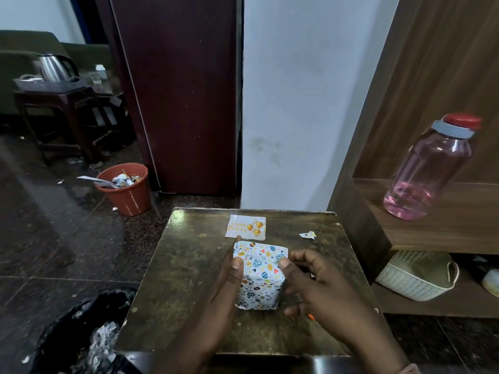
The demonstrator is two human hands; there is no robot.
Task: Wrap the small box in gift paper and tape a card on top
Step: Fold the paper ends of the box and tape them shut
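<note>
A small box (259,276) covered in white gift paper with coloured egg and heart prints stands in the middle of a small brown table (189,279). My left hand (221,295) holds its left side, thumb on the top face and a fingertip showing at the far corner. My right hand (316,287) touches the box's right side with its thumb on the top edge, the other fingers loosely spread beside it. A white "Happy Birthday" card (245,226) with gold balloons lies flat just behind the box.
A scrap of gift paper (307,235) lies at the table's back right. A pink water bottle (429,171) stands on a wooden shelf to the right, a white basket (415,276) beneath it. On the floor at left: an orange bin (127,193) and a black bag (81,333).
</note>
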